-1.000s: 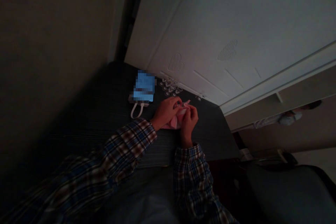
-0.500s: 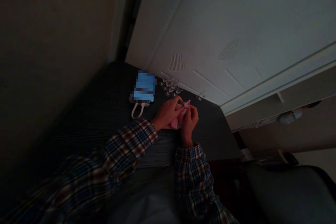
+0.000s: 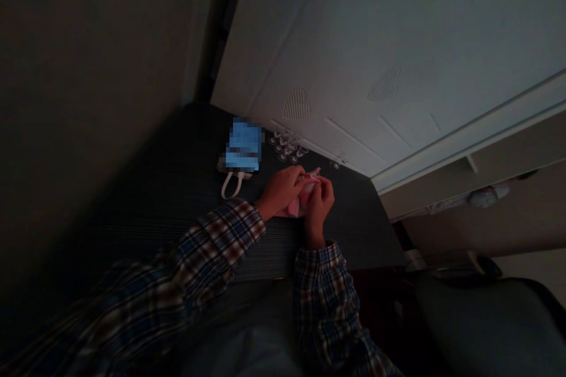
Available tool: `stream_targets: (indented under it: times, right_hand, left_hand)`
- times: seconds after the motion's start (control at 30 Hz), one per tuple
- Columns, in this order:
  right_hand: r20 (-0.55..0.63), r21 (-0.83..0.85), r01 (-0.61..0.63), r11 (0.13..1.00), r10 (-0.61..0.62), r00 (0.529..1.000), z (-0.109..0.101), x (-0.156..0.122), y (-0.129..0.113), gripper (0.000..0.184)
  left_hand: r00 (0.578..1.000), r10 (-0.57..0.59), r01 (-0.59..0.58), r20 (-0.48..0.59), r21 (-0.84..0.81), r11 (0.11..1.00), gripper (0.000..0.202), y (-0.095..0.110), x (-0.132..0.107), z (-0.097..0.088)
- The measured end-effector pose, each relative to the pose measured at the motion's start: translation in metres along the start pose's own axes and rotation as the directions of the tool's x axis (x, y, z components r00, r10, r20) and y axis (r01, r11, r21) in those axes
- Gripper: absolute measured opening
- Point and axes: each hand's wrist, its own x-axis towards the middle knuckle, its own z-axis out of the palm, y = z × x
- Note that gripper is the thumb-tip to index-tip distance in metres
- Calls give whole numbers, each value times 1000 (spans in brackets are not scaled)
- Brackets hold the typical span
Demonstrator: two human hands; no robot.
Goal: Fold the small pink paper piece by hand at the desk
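Left hand [image 3: 282, 189]: curled nearly closed, you pinched the pink cloth [image 3: 293, 208].
Right hand [image 3: 319, 203]: you pinched it likewise.
Clear pieces [image 3: 286, 146]: lay beyond your left hand.

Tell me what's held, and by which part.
A pink item: the right hand pinches its upper right edge; the left hand covers its upper left, grip unclear.

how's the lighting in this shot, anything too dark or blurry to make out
Head view: dim overall, with the left wall sinking into shadow; same head view: the blue screen-like rectangle stands out, but is broken into blocks; head view again: fine detail on the pink item between the left hand and right hand is lost.
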Motion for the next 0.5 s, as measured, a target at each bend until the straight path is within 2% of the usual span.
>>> stream_targets:
  times: [0.17, 0.37, 0.5]
  right_hand:
    - [8, 4, -3, 1000, 3, 1000, 0, 0, 1, 22]
    - [15, 11, 11, 1000, -11, 1000, 0, 0, 1, 22]
    - [16, 20, 8, 1000, -9, 1000, -1, -1, 2, 22]
  left_hand:
    - [1000, -12, 12, -15, 12, 1000, 28, 0, -1, 2]
    - [1000, 15, -15, -1, 42, 999, 18, 0, 0, -1]
    - [1000, -2, 1, 20, 89, 996, 26, 0, 0, -2]
